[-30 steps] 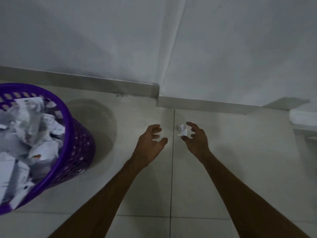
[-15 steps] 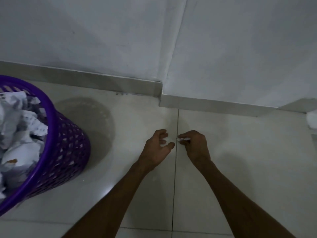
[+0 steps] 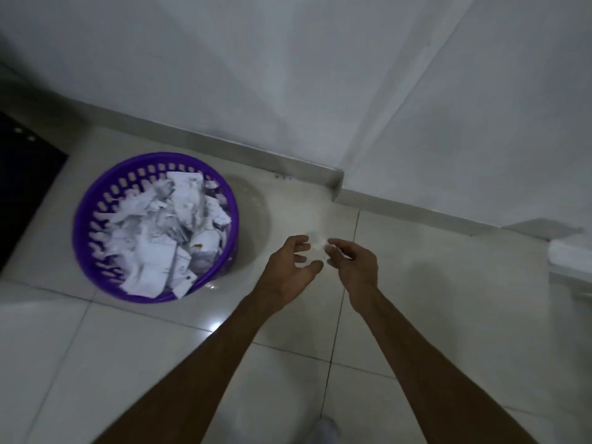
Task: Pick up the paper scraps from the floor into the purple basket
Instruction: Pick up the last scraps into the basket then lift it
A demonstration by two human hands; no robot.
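Between the two hands, a small white paper scrap (image 3: 317, 248) is pinched by the right hand (image 3: 354, 267); left hand (image 3: 290, 267) loosely open, holding nothing. Purple basket (image 3: 83, 219), nearly full, at 9 o'clock: carry the scrap over its rim before releasing.

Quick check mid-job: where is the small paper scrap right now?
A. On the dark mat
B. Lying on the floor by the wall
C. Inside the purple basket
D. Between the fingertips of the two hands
D: the small paper scrap sits between the fingertips of the left hand and right hand, to the right of the purple basket.
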